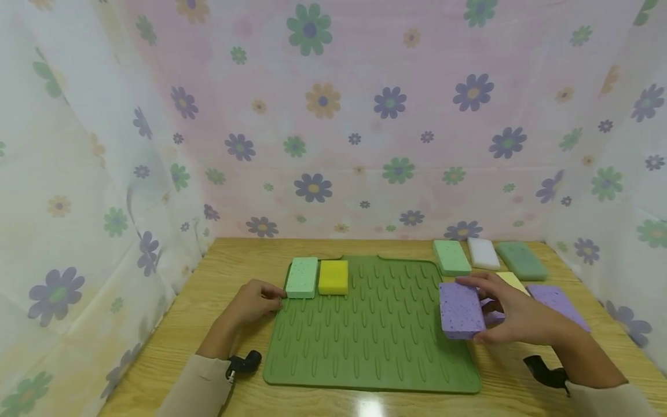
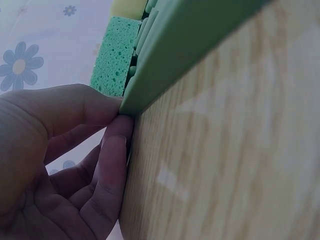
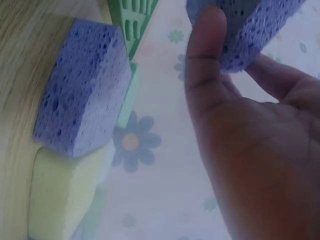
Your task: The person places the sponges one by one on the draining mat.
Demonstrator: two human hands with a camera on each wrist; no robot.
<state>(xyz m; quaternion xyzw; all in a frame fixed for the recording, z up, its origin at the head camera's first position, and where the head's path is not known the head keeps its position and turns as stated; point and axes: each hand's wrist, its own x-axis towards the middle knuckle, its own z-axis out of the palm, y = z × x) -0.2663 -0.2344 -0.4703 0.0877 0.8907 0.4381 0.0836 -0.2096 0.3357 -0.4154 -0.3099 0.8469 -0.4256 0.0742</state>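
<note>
1. From my far-off seat, I see the left hand [image 1: 257, 302] pinching the left edge of the green mat [image 1: 375, 330] with thumb and finger.
2. The right hand [image 1: 521, 313] has its thumb and fingers around a purple sponge [image 1: 461, 311], held up over the mat's right edge.
3. A light green sponge [image 1: 301, 278] and a yellow sponge [image 1: 333, 278] sit on the mat's far left corner.
4. I see more sponges [image 1: 523, 260] right of the mat.

The head view is looking forward and down from farther back, framing the mat [image 1: 385, 347] low centre. Both wrist views are sitting close and tilted, the table [image 2: 225, 150] lying frame right in the left one, frame left in the right; all are sharing the mat.
</note>
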